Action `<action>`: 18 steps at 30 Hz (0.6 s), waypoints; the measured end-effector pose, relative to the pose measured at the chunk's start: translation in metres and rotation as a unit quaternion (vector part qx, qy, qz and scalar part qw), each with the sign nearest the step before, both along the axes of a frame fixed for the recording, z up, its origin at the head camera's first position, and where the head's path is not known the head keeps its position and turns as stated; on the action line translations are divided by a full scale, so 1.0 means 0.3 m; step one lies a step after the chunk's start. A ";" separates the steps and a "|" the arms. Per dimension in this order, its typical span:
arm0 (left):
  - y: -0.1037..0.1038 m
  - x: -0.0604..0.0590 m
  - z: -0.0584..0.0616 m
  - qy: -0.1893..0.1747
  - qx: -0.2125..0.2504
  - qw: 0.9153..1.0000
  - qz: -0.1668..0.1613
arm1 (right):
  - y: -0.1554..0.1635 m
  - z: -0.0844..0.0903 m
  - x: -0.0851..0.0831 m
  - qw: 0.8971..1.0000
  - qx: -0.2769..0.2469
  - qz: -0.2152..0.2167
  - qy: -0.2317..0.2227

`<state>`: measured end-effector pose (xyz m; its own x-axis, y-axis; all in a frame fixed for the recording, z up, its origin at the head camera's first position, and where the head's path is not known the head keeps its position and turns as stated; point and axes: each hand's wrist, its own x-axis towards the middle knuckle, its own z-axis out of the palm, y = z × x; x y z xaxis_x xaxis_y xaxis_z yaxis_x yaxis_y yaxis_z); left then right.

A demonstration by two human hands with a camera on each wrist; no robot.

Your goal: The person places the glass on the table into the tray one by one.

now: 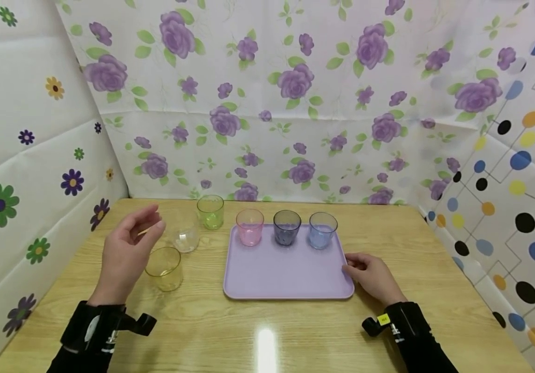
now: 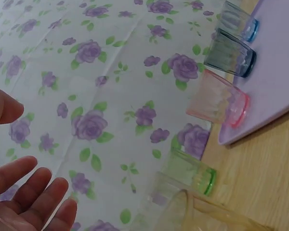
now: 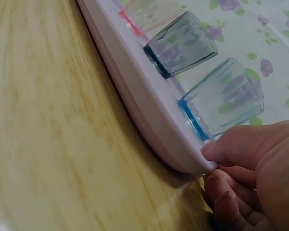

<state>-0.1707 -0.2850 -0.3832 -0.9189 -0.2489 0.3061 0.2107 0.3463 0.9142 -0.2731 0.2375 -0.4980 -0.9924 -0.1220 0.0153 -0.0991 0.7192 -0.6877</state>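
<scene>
Left hand (image 1: 127, 248) is raised above the wooden table (image 1: 295, 336), fingers relaxed and loosely spread, holding nothing. It hovers between the clear cup (image 1: 185, 237) at its 2 o'clock and the yellow cup (image 1: 164, 268) at its 4 o'clock; contact with either is not evident. In the left wrist view the fingers (image 2: 36, 199) are parted with only the floral backdrop behind them.

Right hand (image 1: 373, 277) rests on the table at the tray's 3 o'clock edge. Its thumb (image 3: 236, 147) lies on the rim of the lilac tray (image 1: 286, 274) and the curled fingers (image 3: 226, 202) tuck under the edge, so the hand pinches the tray's near right corner region.

On the tray, along its far edge, stand three cups upright in a row: pink cup (image 1: 249, 227) at 11 o'clock, dark purple cup (image 1: 287, 227) at 12, blue cup (image 1: 322, 230) at 1. They are close together; touching cannot be confirmed. The near part of the tray is bare.

Off the tray, on the table to its left, stand three further cups: green cup (image 1: 210, 212) farthest back, near the backdrop; the clear cup in front of and left of it; the yellow cup nearest the person. The clear cup stands between the left hand and the green cup.

Floral sheeting (image 1: 267, 103) encloses the table at the back and both sides. A bright light reflection sits on the table at 6 o'clock of the tray.
</scene>
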 end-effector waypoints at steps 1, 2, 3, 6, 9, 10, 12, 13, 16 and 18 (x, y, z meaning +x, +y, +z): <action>-0.003 0.000 -0.006 -0.004 0.002 1.000 -0.001 | 0.000 -0.001 0.001 1.000 -0.001 0.000 0.000; -0.007 0.000 -0.012 -0.010 0.003 1.000 -0.002 | 0.001 -0.001 0.001 1.000 -0.002 0.000 0.000; -0.011 0.000 -0.018 -0.015 0.005 1.000 -0.003 | 0.002 -0.001 0.001 1.000 -0.003 0.000 0.000; -0.024 -0.002 -0.040 -0.037 0.004 0.999 -0.007 | 0.006 0.000 0.000 1.000 -0.004 -0.002 0.002; -0.037 0.000 -0.062 -0.061 -0.005 0.998 -0.011 | 0.010 0.001 0.000 1.000 -0.006 -0.003 0.003; -0.042 0.001 -0.069 -0.070 -0.011 0.997 -0.014 | 0.011 0.000 -0.001 1.000 -0.006 -0.002 0.004; -0.051 0.004 -0.082 -0.086 -0.025 0.996 -0.025 | 0.012 -0.002 -0.002 1.000 -0.007 -0.001 0.004; -0.055 0.005 -0.090 -0.094 -0.030 0.995 -0.033 | 0.012 -0.003 -0.003 1.000 -0.007 -0.001 0.005; -0.067 0.004 -0.111 -0.115 -0.042 0.991 -0.057 | 0.011 -0.007 -0.006 1.000 -0.009 -0.002 0.008; -0.075 0.000 -0.125 -0.126 -0.044 0.989 -0.068 | 0.008 -0.010 -0.007 1.000 -0.010 -0.002 0.009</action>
<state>-0.1706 -0.3075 -0.4208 -0.9919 -0.0997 0.0781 0.0304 0.4113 0.9110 -0.2751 0.2400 -0.5011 -0.9924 -0.1176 0.0354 -0.1086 0.7063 -0.6995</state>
